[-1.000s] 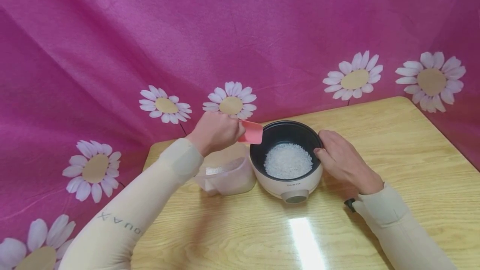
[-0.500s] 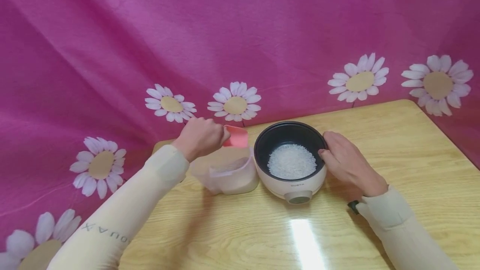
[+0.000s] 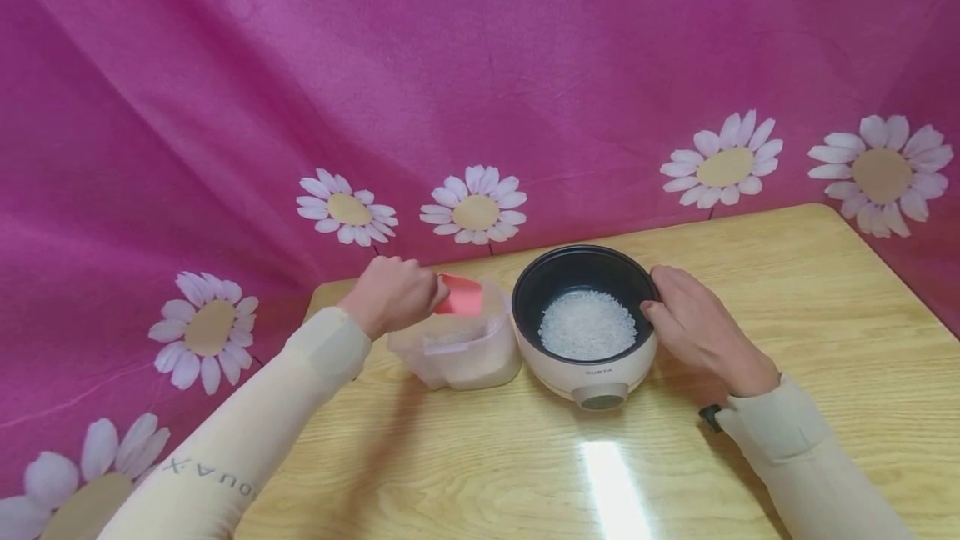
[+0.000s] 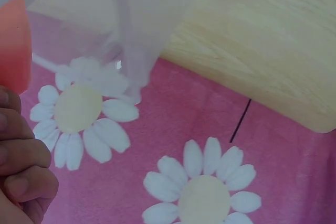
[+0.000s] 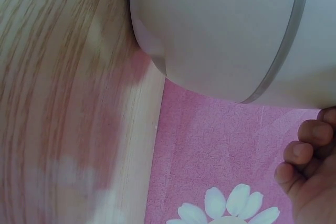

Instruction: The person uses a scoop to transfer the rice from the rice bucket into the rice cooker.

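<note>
In the head view my left hand [image 3: 393,297] grips a pink scoop [image 3: 461,296], its fingers curled round the handle. The scoop is over a translucent plastic container [image 3: 465,361] with pale grains inside. In the left wrist view the curled fingers [image 4: 23,156] show below the scoop [image 4: 14,45]. Right of the container stands a cream rice cooker [image 3: 547,369] with a dark inner pot, and white rice [image 3: 588,325] lies on the pot's bottom. My right hand [image 3: 697,327] holds the cooker's right side, thumb at the rim. How full the scoop is, I cannot tell.
All of this stands on a light wooden table [image 3: 810,315]. Behind and to the left hangs a magenta cloth [image 3: 525,65] printed with white daisies. The container and the cooker stand close side by side near the table's back edge.
My left hand has moved left and down with the scoop, from the cooker's rim to over the container. The right hand keeps its hold on the cooker. The view has shifted slightly.
</note>
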A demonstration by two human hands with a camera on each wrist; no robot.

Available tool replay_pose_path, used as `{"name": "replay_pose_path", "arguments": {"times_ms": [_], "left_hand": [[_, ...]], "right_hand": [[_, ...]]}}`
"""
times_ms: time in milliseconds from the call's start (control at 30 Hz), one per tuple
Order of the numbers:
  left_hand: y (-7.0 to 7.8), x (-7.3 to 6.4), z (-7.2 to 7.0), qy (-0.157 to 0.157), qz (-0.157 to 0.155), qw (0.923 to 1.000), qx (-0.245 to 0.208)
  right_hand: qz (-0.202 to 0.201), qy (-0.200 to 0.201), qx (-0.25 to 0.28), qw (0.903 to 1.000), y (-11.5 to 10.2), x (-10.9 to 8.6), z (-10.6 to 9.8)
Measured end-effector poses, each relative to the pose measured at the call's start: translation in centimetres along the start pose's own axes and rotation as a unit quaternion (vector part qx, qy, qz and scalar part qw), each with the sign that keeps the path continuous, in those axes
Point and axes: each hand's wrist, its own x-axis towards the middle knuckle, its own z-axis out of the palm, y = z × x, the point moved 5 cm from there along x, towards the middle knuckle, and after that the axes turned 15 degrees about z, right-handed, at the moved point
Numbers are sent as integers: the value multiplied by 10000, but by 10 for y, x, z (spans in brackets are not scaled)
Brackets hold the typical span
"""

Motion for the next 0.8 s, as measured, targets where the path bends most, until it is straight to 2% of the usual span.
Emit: {"name": "replay_pose_path", "arguments": {"times_ms": [100, 233, 467, 700, 800], "left_hand": [[1, -2, 8, -54, 56, 10000, -42], [3, -4, 19, -278, 176, 9994, -113], [6, -6, 30, -388, 323, 9986, -141], [8, -8, 44, -899, 247, 9954, -239], [10, -9, 47, -999, 253, 9945, -177]], "right_hand": [[-38, 56, -9, 10000, 0, 0, 0], [-60, 103, 6, 9999, 0, 0, -1], [-40, 83, -1, 10000, 0, 0, -1], [-9, 50, -18, 10000, 0, -1, -1], [-6, 51, -17, 10000, 0, 0, 0]]}}
